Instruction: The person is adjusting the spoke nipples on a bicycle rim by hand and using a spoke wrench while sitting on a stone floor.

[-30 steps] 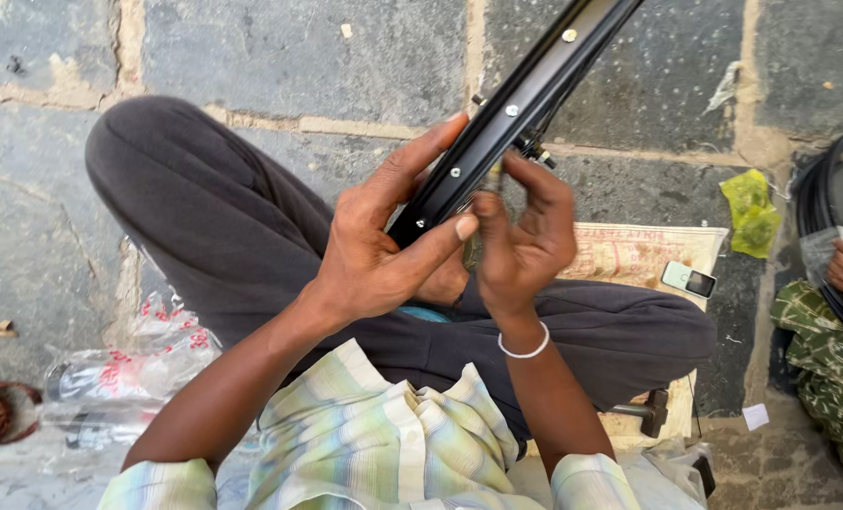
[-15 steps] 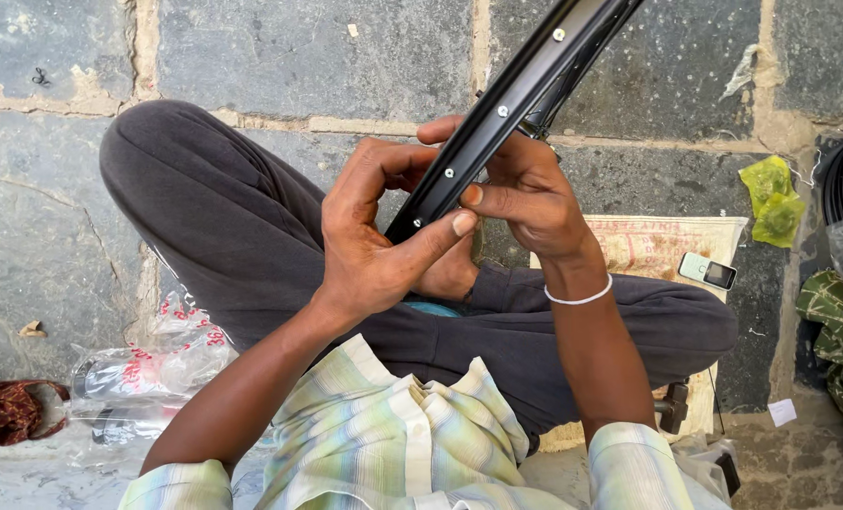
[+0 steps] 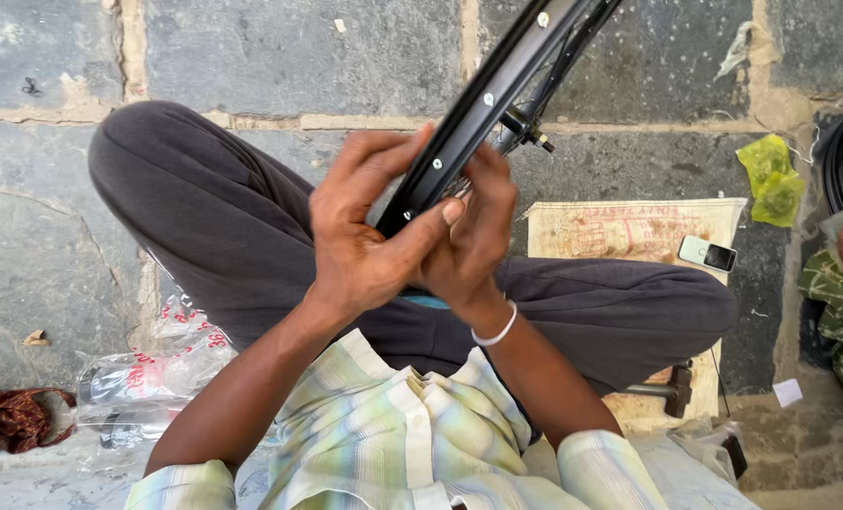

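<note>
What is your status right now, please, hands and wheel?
Left hand gripping black metal bicycle wheel rim, thumb across it. Right hand against the rim's far side, fingers up. Nothing in the way.

The wheel rim [image 3: 483, 104] is black. The shirt [image 3: 412, 434] has pale green, white and blue stripes. The trousers [image 3: 204, 208] are dark grey. At right, a bright green bag [image 3: 771, 179].
</note>
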